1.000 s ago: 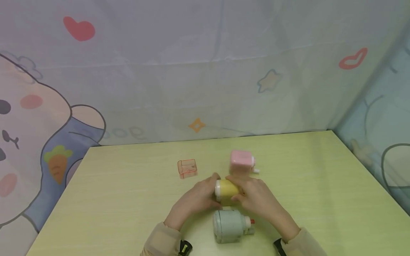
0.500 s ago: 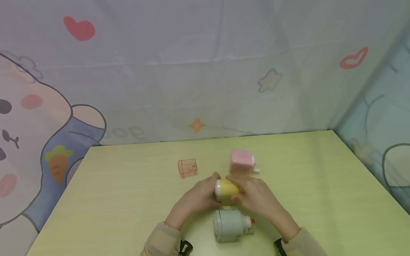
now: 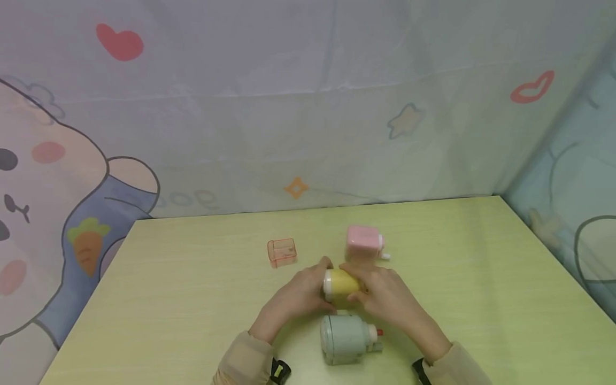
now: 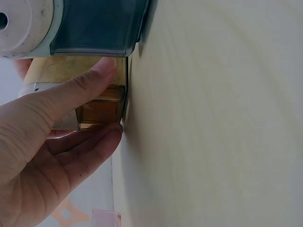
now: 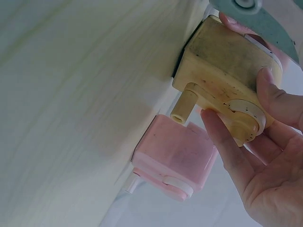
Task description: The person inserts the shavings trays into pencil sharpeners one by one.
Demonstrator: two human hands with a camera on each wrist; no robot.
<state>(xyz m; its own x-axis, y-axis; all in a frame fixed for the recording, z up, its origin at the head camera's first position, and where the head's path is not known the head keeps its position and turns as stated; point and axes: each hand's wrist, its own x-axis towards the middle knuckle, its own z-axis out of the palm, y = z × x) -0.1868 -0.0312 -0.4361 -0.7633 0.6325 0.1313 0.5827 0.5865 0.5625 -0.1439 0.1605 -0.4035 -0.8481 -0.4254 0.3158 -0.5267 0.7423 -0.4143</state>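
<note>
Left hand [image 3: 299, 293], right hand [image 3: 389, 295] facing, near each other; both gripping, thumbs [image 5: 274, 99] opposite fingers [image 5: 227, 149]; wrists [image 3: 263, 325] angled inward.

A beige left sleeve [image 3: 244, 359] is seen near seven o'clock in the head view, and a matching right sleeve [image 3: 457, 368] between four and five. A black wrist piece [image 3: 285, 370] with a yellow-green mark [image 3: 278, 371] is worn near six o'clock; a black band [image 3: 420, 370] is shown at five.
</note>
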